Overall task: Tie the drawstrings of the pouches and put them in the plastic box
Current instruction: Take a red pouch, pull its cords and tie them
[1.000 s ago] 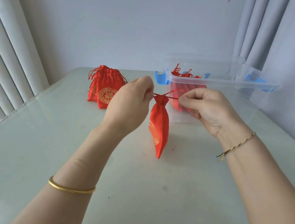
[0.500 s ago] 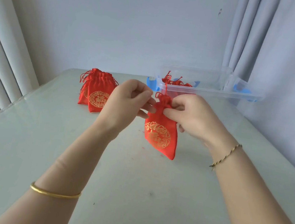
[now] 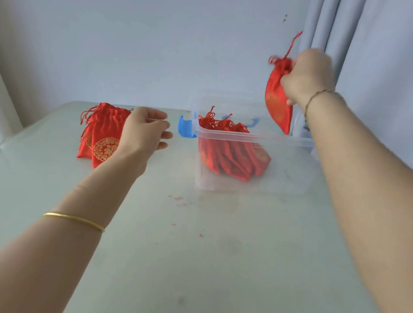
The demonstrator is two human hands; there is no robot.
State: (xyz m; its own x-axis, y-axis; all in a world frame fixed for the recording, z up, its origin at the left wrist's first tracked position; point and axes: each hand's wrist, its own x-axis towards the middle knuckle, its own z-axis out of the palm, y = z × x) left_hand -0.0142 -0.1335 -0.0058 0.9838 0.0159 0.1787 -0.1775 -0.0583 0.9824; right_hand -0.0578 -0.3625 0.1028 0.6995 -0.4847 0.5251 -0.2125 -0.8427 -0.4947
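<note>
Pale tabletop (image 3: 186, 271), clear plastic box (image 3: 254, 137). Right hand (image 3: 307, 76) clutches a red pouch (image 3: 276, 107) by its cinched neck, seemingly the surest hold on soft, light fabric; left hand (image 3: 143, 133) hovers empty, relaxed.

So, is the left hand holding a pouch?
No, the left hand is open by the pouch pile, its fingers spread and holding nothing.

A single wide-angle view from the person's head looks forward and down across the worktop (image 3: 211, 274), close over its near part, out to the far edge, the wall (image 3: 163, 34) and the curtain (image 3: 395, 49) beyond the far right corner.
</note>
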